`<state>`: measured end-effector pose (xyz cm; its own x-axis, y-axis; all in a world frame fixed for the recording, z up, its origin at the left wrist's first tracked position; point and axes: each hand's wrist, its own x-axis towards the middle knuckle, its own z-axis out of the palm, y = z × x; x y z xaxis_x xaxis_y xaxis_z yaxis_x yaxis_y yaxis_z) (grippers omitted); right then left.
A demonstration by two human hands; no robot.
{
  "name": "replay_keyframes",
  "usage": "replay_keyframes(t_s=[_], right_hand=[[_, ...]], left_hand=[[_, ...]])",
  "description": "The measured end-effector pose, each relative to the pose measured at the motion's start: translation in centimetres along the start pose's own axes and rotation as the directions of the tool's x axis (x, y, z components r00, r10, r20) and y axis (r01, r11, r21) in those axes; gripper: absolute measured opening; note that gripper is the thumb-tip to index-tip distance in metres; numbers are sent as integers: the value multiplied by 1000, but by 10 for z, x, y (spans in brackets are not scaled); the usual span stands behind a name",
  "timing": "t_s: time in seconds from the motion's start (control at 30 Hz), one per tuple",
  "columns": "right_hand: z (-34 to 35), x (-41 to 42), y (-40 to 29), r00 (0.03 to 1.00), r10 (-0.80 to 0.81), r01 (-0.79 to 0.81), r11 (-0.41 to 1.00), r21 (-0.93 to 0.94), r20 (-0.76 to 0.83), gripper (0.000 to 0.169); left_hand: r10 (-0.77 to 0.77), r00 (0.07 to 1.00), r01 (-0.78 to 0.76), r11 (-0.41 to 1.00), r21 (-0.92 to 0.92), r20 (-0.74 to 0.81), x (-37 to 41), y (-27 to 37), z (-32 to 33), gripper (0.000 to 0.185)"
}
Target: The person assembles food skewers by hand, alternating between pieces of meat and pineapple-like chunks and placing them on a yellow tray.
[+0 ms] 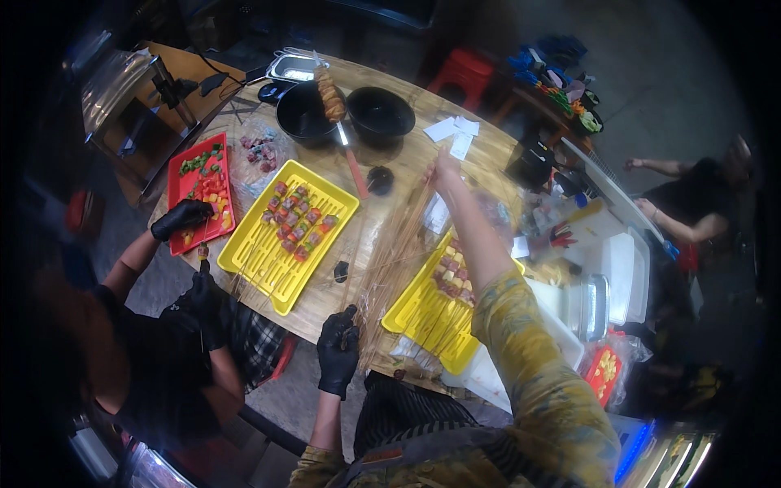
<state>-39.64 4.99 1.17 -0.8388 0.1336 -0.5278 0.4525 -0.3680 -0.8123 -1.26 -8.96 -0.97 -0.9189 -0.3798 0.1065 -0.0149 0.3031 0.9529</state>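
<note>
My left hand point(337, 348), in a black glove, has its fingers curled at the table's near edge. A thin bamboo skewer runs up from its fingertips. My bare right hand point(444, 168) reaches across the table and closes around the far ends of a long bundle of bamboo skewers point(393, 259). A clear plastic wrapper point(368, 305) lies about their near ends. Under my right forearm, a yellow slotted tray point(398, 312) holds skewers of meat and pale yellow cubes point(453, 271), partly hidden by the arm.
Left of me, a black-gloved person point(183, 219) works over a red tray point(177, 165) of cut peppers. Another yellow tray point(284, 302) carries finished-looking skewers. Behind stand black bowls point(381, 113), with a long meat-loaded skewer point(329, 97) across one. Paper slips point(462, 145) and plastic containers point(610, 274) lie rightward.
</note>
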Motion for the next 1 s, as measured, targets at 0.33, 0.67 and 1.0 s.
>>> replay_keyframes(t_s=[0.33,0.67,1.0], right_hand=[[27,-26,-144,942,-277,272,961,55,190,72],[-19,-151,-261,670,-342,299,937,182,659,62],[-236,-226,-266,702,-571,477,821,314,425,28]], left_hand=[[67,997,-67,997,28,29,10,9,5,33],[-27,886,424,450,-786,462,79,86,96,69],[233,535,834,-304,-462,812,-9,176,214,52]])
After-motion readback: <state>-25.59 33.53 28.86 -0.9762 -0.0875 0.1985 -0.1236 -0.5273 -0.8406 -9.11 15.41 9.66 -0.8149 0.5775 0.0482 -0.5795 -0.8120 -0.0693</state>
